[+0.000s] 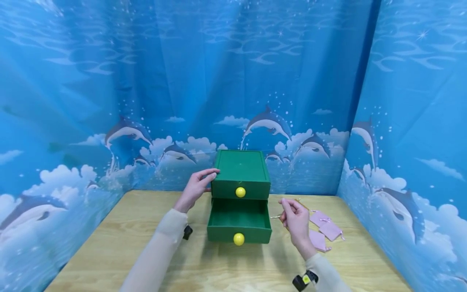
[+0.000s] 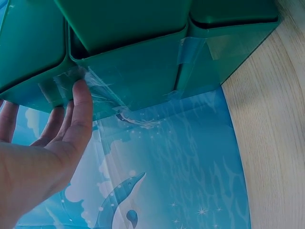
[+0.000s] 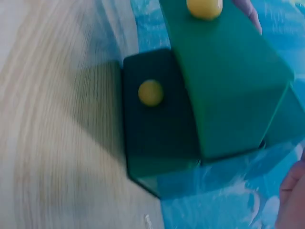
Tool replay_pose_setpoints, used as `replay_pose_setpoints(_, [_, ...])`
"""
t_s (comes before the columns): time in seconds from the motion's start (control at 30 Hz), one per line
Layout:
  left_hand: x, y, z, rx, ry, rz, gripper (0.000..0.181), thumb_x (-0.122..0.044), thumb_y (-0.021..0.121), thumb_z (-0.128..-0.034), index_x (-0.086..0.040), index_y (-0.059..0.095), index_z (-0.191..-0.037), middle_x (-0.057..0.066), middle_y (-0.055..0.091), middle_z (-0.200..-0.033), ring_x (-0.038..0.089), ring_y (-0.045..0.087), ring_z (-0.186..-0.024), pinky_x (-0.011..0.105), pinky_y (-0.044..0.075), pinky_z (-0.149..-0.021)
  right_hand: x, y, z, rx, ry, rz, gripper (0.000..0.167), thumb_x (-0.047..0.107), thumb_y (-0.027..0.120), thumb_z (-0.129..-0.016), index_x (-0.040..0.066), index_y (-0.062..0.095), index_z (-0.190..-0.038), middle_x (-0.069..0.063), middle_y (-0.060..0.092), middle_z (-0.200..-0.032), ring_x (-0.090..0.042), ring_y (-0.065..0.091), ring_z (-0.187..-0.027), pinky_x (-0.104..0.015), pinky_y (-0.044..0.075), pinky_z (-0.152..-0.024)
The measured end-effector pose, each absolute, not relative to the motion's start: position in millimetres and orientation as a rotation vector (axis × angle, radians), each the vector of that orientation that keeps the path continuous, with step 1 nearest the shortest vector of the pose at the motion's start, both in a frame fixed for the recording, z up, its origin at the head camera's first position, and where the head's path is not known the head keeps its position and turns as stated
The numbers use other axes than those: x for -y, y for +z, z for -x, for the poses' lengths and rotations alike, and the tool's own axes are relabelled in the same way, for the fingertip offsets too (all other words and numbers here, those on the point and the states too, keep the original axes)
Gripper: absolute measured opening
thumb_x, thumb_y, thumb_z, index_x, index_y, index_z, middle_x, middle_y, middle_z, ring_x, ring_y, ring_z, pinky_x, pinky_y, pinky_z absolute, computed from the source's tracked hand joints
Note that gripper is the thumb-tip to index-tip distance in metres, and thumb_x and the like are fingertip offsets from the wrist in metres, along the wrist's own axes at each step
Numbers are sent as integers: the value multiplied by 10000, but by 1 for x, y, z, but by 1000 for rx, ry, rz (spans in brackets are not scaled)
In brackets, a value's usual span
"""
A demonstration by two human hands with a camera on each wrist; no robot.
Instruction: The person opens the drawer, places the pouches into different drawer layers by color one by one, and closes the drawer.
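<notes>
A green drawer cabinet (image 1: 240, 165) stands on the table, with its middle drawer (image 1: 238, 234) pulled out and seen vacant inside. Round yellow knobs (image 1: 240, 192) sit on the drawer fronts; the bottom drawer (image 3: 159, 129) is pushed in. My left hand (image 1: 197, 187) rests against the cabinet's left side near the top, fingers extended; the left wrist view shows its fingertips on the side wall (image 2: 138, 81). My right hand (image 1: 296, 219) hovers right of the open drawer with loosely bent fingers, and I see nothing held. Behind it, a gold pouch (image 1: 302, 204) is mostly hidden.
Several pink drawstring pouches (image 1: 331, 230) lie on the wooden table (image 1: 146, 227) to the right of my right hand. A pale drawstring end (image 1: 275, 217) shows beside the drawer. Blue dolphin-print curtains (image 1: 204, 81) hang behind and at both sides.
</notes>
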State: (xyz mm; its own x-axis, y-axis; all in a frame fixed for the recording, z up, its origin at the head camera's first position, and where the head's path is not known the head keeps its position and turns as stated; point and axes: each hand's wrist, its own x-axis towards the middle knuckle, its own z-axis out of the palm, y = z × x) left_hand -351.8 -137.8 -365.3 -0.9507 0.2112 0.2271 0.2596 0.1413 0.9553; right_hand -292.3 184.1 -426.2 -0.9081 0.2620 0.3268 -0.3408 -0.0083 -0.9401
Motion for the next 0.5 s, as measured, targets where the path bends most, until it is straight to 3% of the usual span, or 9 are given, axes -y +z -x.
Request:
replay_pose_setpoints(0.2, [137, -365, 351, 2342, -1978, 475, 381, -359, 514, -1026, -178, 597, -1350, 38, 440, -1508, 289, 443, -1355, 517, 503, -974, -203, -432, 311, 2106, 2031, -18, 375, 261, 620, -980, -98, 642, -1088, 53, 562, -593, -54, 491, -468, -166, 365, -415])
replay_pose_setpoints(0.5, [137, -364, 350, 2349, -1982, 469, 377, -360, 512, -1026, -192, 595, -1354, 36, 430, -1516, 288, 450, -1352, 514, 503, -972, -247, -446, 344, 2512, 1917, -104, 362, 254, 602, -987, 7, 601, -1252, 20, 681, -864, -116, 626, -727, -233, 479, -567])
